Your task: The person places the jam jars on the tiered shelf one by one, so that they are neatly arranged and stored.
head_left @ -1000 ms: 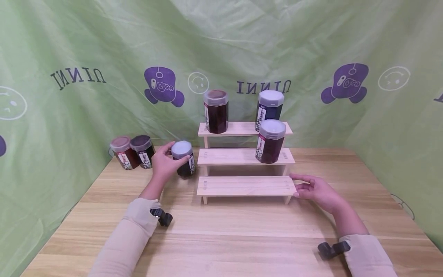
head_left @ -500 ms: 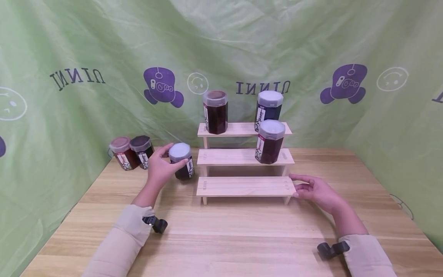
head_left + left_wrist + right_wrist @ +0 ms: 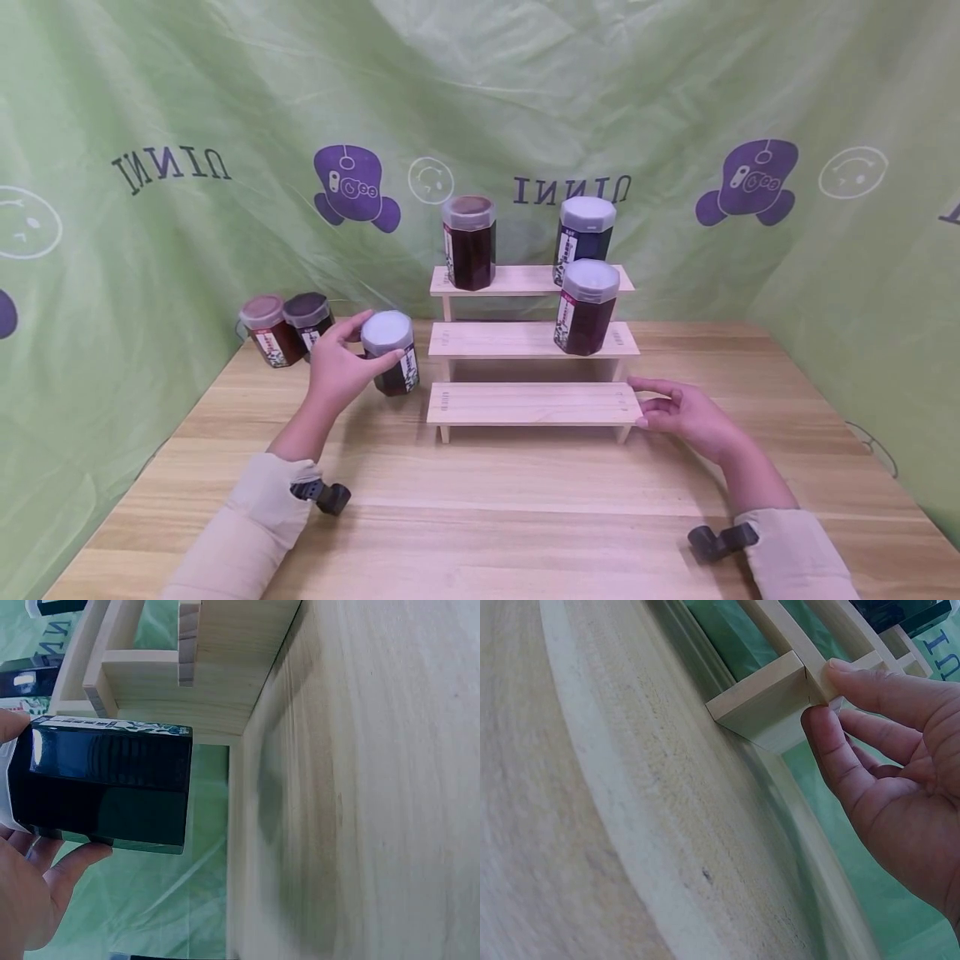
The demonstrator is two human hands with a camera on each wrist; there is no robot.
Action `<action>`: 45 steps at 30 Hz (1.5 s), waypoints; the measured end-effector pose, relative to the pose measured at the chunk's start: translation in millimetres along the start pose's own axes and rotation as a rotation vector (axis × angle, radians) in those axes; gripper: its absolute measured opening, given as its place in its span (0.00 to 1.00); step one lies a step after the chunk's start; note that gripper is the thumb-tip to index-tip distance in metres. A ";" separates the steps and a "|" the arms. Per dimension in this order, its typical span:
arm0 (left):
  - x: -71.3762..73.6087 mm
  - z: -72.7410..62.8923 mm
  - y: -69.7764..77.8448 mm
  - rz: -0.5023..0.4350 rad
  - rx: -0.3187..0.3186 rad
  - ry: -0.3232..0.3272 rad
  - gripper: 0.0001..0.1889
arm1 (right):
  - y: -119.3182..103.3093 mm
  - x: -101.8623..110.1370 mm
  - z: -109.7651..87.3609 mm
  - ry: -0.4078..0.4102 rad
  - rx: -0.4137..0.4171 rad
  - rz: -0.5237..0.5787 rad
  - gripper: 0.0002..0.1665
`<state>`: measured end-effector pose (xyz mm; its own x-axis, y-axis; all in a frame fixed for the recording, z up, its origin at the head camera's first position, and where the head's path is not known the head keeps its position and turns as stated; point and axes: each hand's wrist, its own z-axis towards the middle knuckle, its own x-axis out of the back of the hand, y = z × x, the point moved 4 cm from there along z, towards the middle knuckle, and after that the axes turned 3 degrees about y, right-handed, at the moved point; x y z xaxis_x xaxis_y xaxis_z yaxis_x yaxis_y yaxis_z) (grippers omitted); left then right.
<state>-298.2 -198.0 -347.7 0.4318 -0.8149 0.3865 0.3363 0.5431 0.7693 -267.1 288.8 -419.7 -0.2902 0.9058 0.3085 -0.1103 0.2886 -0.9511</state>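
Observation:
My left hand [image 3: 341, 367] grips a dark octagonal jar [image 3: 395, 371] with a whitish lid, thumb on the near side and fingers behind. In the left wrist view the jar [image 3: 105, 784] is held clear of the table, left of a three-step wooden stand [image 3: 532, 403]. At the stand's right end my right hand [image 3: 690, 417] pinches the lowest board between thumb and fingers; the right wrist view shows the fingertips on the board's end [image 3: 817, 679]. On the top step stand a dark red jar [image 3: 470, 246] and a blue-labelled jar [image 3: 583, 242]. Another jar [image 3: 587, 312] occupies the middle step's right side.
Two more jars, one red-brown [image 3: 273, 333] and one dark [image 3: 309, 321], stand at the table's back left, just behind my left hand. A green printed curtain [image 3: 480, 100] encloses the wooden table [image 3: 510, 517] at the back and sides.
My left hand has drawn the jar a little left and nearer to me, away from the stand. The right hand and the stand have not moved.

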 end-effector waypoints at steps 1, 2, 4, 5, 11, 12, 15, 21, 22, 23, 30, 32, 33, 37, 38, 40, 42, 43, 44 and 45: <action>1.0 -0.6 1.0 0.003 -0.003 -0.002 0.39 | -0.1 -0.1 -0.1 0.001 0.001 -0.001 0.43; 1.9 -1.1 2.2 0.005 -0.008 -0.003 0.39 | -0.1 -0.2 -0.1 0.000 0.003 0.000 0.43; 3.7 -2.1 5.1 0.009 -0.019 -0.004 0.38 | -0.2 -0.4 -0.1 -0.001 0.007 0.001 0.43; 4.5 -2.6 6.7 0.012 -0.023 -0.006 0.38 | -0.2 -0.5 -0.1 -0.001 0.009 0.002 0.43; 8.2 -5.1 18.3 0.021 -0.059 -0.013 0.38 | -0.6 -0.1 -0.8 -0.004 0.000 0.001 0.43; 8.6 -5.4 20.3 0.024 -0.061 -0.015 0.38 | -0.8 -0.1 -0.8 -0.004 -0.001 0.001 0.43; 9.9 -5.9 26.2 0.025 -0.063 -0.024 0.38 | -1.1 -0.3 -0.8 -0.006 -0.001 0.000 0.43; 12.6 -5.6 39.2 0.009 -0.064 -0.056 0.37 | -0.9 -0.8 -0.4 -0.015 -0.007 0.004 0.44; 13.4 -5.7 41.9 0.009 -0.071 -0.060 0.36 | -0.8 -0.8 -0.3 -0.016 -0.008 0.006 0.44; 14.1 -5.8 44.5 0.008 -0.077 -0.064 0.36 | -0.7 -0.8 -0.1 -0.016 -0.007 0.008 0.44; 15.2 -4.7 58.0 -0.008 -0.113 -0.093 0.36 | -1.1 -0.8 -0.2 -0.015 0.000 0.014 0.43; 14.0 -4.6 60.8 -0.017 -0.110 -0.105 0.37 | -1.4 -1.2 -0.5 -0.015 0.002 0.014 0.43; 13.3 -4.5 62.3 -0.026 -0.110 -0.113 0.37 | -1.6 -1.4 -0.5 -0.015 0.004 0.015 0.43; 10.7 -4.2 67.6 -0.043 -0.111 -0.135 0.37 | -1.6 -1.8 -0.7 -0.015 0.002 0.013 0.43; 10.3 -4.1 69.6 -0.044 -0.114 -0.138 0.37 | -1.5 -1.8 -0.8 -0.015 0.000 0.013 0.43; 9.2 -3.8 73.4 -0.052 -0.119 -0.148 0.37 | -1.1 -1.5 -0.8 -0.014 0.000 0.013 0.43; 8.2 -2.9 77.7 -0.058 -0.122 -0.156 0.36 | -0.9 -1.2 -0.8 -0.012 0.000 0.013 0.43; 7.6 -2.3 80.1 -0.064 -0.124 -0.162 0.36 | -0.9 -1.0 -0.7 -0.010 0.002 0.012 0.43; 7.0 -1.6 82.3 -0.070 -0.125 -0.169 0.37 | -1.0 -0.9 -0.6 -0.008 0.004 0.011 0.43; 6.3 -0.8 84.3 -0.075 -0.126 -0.176 0.37 | -1.3 -0.8 -0.5 -0.005 0.006 0.009 0.43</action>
<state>-266.4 -157.2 -280.9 0.2527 -0.8707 0.4219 0.4684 0.4917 0.7341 -266.3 287.9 -418.7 -0.2956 0.9070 0.2999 -0.1137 0.2783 -0.9537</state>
